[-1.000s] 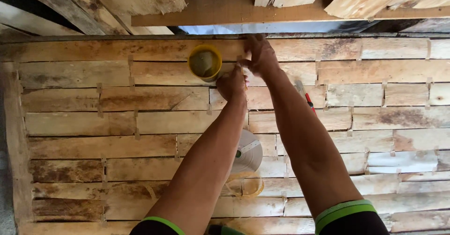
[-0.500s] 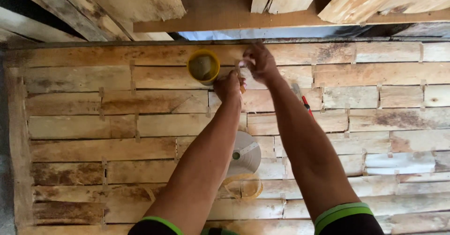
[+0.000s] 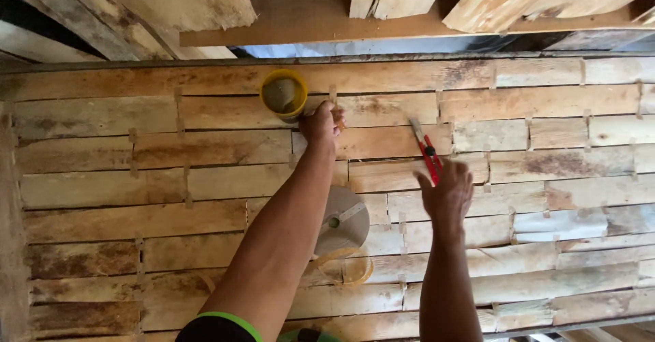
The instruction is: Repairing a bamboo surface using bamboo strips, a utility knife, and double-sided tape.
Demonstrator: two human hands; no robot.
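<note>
My right hand [image 3: 447, 193] has dropped back from the far edge of the veneer sheet [image 3: 136, 171], fingers now spread and empty, hovering just beside the red-handled cutter [image 3: 428, 152] lying on the strips. My left hand [image 3: 322, 123] stays closed, pressing down near the yellow pot [image 3: 284, 95]; what it pinches, I cannot tell. A tape roll [image 3: 344, 222] sits under my left forearm, with loose curls beside it.

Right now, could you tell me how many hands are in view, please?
2. The left hand presses on the veneer sheet beside the yellow tub. The right hand hovers open by the red cutter. None seem hidden.
</note>
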